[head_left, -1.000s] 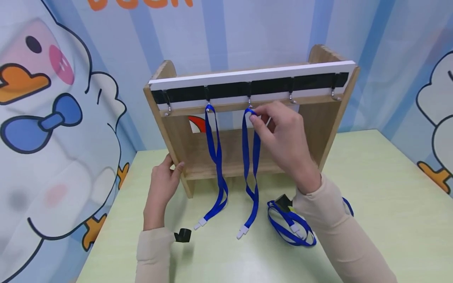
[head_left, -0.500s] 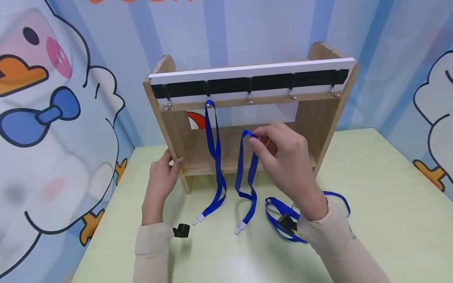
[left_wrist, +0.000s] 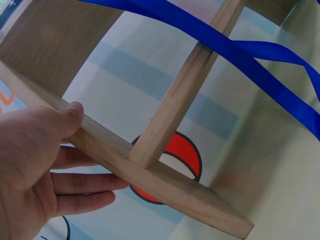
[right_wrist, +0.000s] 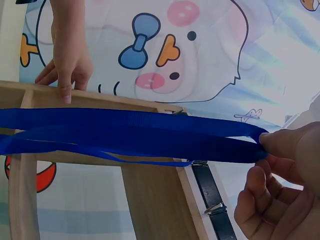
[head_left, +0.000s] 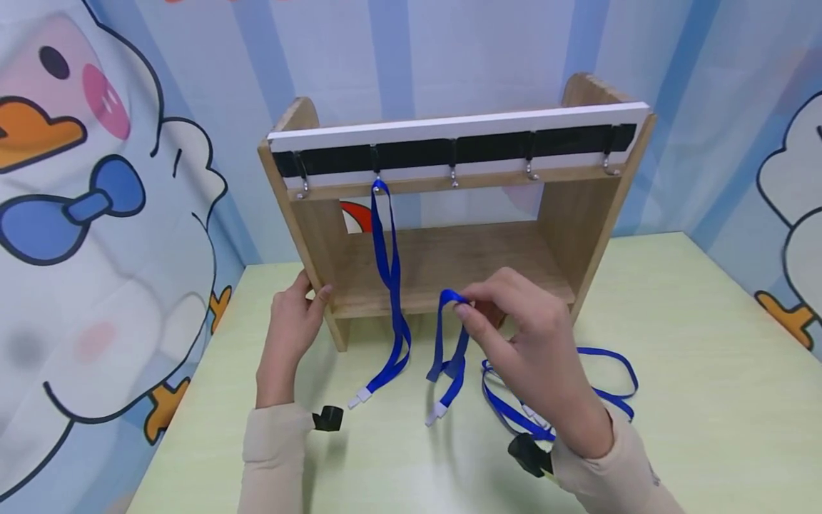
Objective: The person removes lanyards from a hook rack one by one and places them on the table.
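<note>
We see the right hand (head_left: 526,343) pinching the top loop of a long blue ribbon strap (head_left: 449,343) low in front of the wooden rack with hooks (head_left: 449,214); its white clip end lies on the pale green table (head_left: 706,357). The left hand (head_left: 292,328) holds the rack's side board, thumb in front, fingers behind. Another blue strap (head_left: 388,285) hangs from a hook.

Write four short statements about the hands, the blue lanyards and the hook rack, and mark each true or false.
1. The right hand pinches a blue lanyard below the hooks. True.
2. The left hand rests flat on the table, away from the wooden rack. False: it grips the rack's left side panel.
3. One hanging lanyard is on the second hook from the left. True.
4. Every hook carries a lanyard. False: only one does; another lanyard pile lies on the table.
</note>
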`<control>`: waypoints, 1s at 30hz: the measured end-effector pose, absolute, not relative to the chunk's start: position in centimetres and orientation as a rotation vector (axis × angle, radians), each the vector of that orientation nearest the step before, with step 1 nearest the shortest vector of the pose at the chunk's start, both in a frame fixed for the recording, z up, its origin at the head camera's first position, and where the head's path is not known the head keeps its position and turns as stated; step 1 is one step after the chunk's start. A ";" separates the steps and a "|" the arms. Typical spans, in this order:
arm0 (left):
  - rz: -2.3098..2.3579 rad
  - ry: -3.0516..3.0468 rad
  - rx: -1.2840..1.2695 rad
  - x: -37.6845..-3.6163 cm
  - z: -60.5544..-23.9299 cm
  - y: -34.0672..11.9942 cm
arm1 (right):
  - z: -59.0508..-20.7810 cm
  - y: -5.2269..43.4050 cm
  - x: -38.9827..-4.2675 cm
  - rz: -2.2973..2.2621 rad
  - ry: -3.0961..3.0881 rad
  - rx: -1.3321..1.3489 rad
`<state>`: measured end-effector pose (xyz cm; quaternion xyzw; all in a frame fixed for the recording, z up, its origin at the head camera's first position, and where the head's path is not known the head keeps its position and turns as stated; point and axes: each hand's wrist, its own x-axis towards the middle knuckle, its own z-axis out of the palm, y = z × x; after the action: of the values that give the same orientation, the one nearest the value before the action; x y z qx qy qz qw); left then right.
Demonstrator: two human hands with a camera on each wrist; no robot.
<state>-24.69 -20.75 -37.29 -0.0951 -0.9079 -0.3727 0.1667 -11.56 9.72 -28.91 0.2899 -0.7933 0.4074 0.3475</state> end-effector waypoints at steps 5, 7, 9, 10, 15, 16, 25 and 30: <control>-1.079 -2.592 -0.267 -24.6 -37.4 -20.8 | -29.2 9.7 -11.3 1.081 -2.062 0.777; -1.083 -2.590 -0.257 -24.6 -37.3 -20.9 | -29.2 9.7 -11.4 1.087 -2.060 0.790; -1.087 -2.588 -0.251 -24.6 -37.2 -20.9 | -29.2 9.7 -11.4 1.102 -2.064 0.805; -1.085 -2.590 -0.248 -24.6 -37.1 -20.9 | -29.2 9.7 -11.4 1.111 -2.072 0.815; -1.073 -2.603 -0.257 -24.6 -37.0 -20.9 | -29.4 9.7 -11.3 1.145 -2.170 0.863; -1.070 -2.605 -0.259 -24.6 -37.0 -20.8 | -29.4 9.7 -11.3 1.143 -2.191 0.870; -1.065 -2.620 -0.237 -24.8 -36.7 -20.7 | -29.3 10.1 -11.4 1.062 -2.385 0.913; -1.071 -2.634 -0.213 -24.6 -36.9 -20.7 | -29.6 10.1 -12.0 1.055 -2.499 0.925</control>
<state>-24.64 -20.67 -36.95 -0.0740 -0.9141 -0.3715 0.1448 -11.97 10.06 -29.56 0.3197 -0.8637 0.3646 0.1372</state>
